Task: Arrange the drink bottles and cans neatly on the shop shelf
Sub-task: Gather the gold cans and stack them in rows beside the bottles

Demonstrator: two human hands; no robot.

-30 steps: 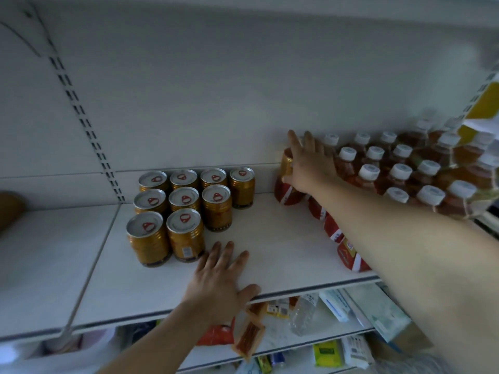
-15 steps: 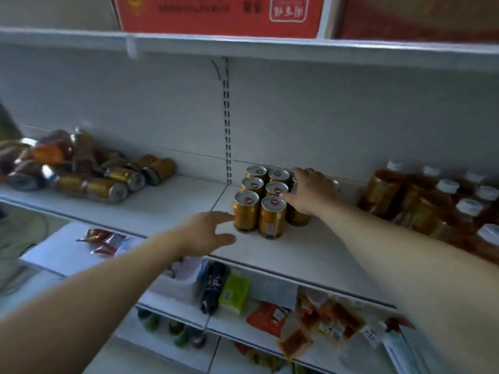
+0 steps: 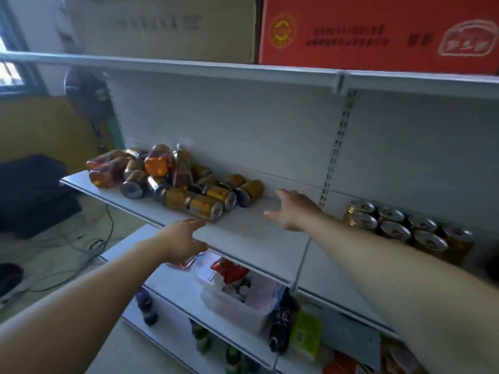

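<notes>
Shelf: the white shop shelf (image 3: 251,238) is carrying all the drinks, with a bare stretch lying open in its middle, seemingly room for more rows.
Heap: a jumble of gold cans and amber bottles (image 3: 172,179) is lying on its side at the shelf's left end, touching and overlapping. These look like the unsorted stock awaiting placement.
Standing cans: a tidy block of upright gold cans (image 3: 399,228) is standing at the right, rows touching, likely the pattern being extended.
Right hand (image 3: 294,211): it is hovering open over the bare stretch, fingers spread toward the heap and gripping nothing, probably reaching for the end can (image 3: 249,191) just beside it.
Left hand (image 3: 181,240): it is reaching at the shelf's front edge, fingers straight and empty, near the front can (image 3: 206,207), apparently ready to gather one too.
</notes>
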